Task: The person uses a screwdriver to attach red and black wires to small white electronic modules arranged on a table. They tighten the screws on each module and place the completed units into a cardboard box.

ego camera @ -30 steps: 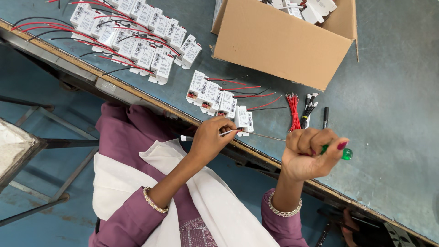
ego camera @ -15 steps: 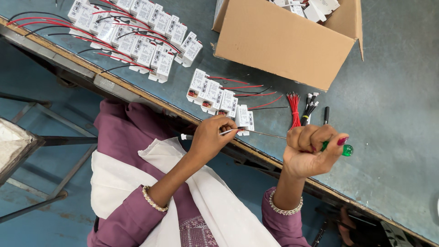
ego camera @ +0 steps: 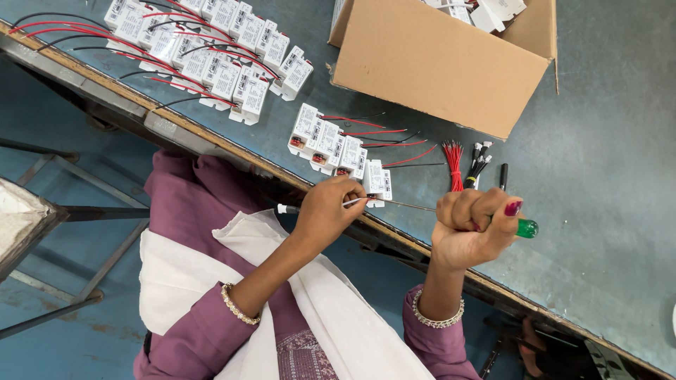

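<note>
My right hand (ego camera: 474, 224) is clenched around a green-handled screwdriver (ego camera: 525, 227), whose thin metal shaft points left toward a small white module (ego camera: 378, 181) at the table's front edge. My left hand (ego camera: 328, 210) pinches a white-tipped wire (ego camera: 287, 209) close to that module, fingers closed on it. A short row of white modules with red and black leads (ego camera: 325, 140) lies just behind my left hand. A bundle of red wires (ego camera: 454, 155) and a few black wires with white ends (ego camera: 479, 160) lie behind my right hand.
An open cardboard box (ego camera: 436, 63) holding more white parts stands at the back. A large group of white modules with red and black leads (ego camera: 211, 49) covers the back left. The grey-blue table (ego camera: 605, 183) has a wooden front edge; a metal stand (ego camera: 70, 218) is on the floor at left.
Both hands hold nearly the same pose; the view has only shifted slightly.
</note>
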